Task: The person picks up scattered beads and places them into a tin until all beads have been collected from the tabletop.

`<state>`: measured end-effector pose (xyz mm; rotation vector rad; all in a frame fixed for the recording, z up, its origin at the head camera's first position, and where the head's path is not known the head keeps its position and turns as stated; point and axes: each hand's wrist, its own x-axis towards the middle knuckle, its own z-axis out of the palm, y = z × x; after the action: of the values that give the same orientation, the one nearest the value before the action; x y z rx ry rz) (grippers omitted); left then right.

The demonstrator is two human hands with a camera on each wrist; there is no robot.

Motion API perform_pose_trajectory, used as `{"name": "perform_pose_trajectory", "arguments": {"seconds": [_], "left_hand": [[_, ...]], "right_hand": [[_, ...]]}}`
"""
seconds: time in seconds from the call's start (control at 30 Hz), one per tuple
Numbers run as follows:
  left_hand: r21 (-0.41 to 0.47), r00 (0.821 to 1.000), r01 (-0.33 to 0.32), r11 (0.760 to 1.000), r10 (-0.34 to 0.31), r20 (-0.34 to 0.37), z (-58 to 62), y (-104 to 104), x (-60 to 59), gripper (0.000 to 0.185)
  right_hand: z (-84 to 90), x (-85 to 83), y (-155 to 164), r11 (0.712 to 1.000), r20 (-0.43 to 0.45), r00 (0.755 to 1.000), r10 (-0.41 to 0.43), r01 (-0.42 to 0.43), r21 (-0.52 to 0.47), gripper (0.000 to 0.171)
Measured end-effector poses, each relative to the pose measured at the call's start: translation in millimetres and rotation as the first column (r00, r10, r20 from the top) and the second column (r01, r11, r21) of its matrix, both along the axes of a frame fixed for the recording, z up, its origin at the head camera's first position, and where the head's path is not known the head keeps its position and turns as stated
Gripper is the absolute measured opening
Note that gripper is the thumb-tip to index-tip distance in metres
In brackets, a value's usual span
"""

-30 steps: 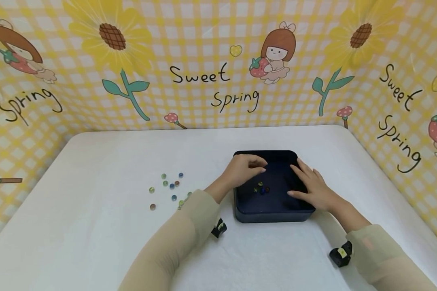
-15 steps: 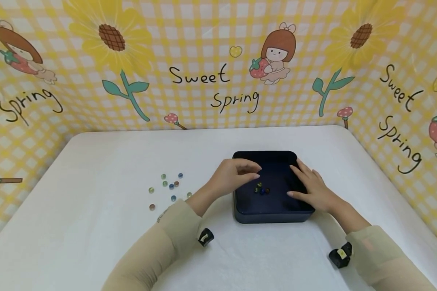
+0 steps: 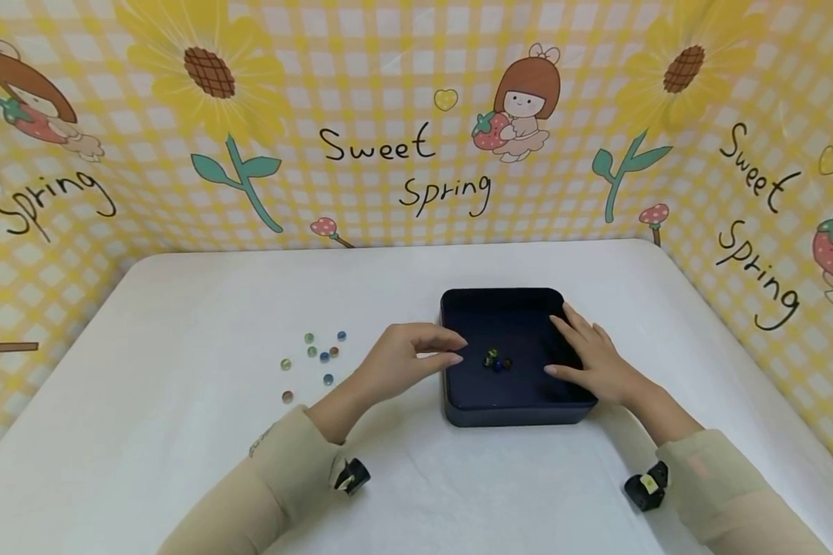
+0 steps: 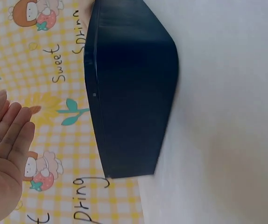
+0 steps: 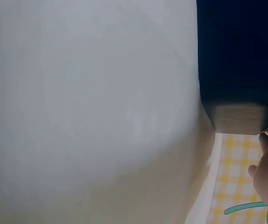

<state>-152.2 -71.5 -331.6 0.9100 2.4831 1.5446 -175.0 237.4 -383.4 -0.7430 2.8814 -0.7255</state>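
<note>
Hovering with left hand, loosely parted, at left edge of navy rectangular box holding multicoloured glassy marbles; resting spread right hand over right edge.

White table, yellow checked backdrop, printed sunflowers, black lettering

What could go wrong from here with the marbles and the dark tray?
1. The loose marbles could roll away: they lie on the white table with no rim around them, and in the head view the left sleeve is close enough that it might brush one.
2. The right hand lies over the right rim of the tray; a hard push there might slide or tip it, scattering the marbles inside.
</note>
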Motion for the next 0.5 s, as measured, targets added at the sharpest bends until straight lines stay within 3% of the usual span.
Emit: {"name": "perform_pose_trajectory", "arguments": {"seconds": [0.23, 0.5], "left_hand": [[-0.009, 0.998, -0.043, 0.999, 0.042, -0.055, -2.1, -24.4, 4.3, 0.019], [0.005, 0.993, -0.121, 0.993, 0.121, 0.004, -2.7, -47.5, 10.2, 0.016]], "right_hand": [[-0.2, 0.1, -0.5, 1.000, -0.002, 1.000, 0.006, -0.006, -0.001, 0.077], [-0.3, 0.4, 0.8, 1.000, -0.005, 1.000, 0.013, -0.013, -0.011, 0.077]]}}
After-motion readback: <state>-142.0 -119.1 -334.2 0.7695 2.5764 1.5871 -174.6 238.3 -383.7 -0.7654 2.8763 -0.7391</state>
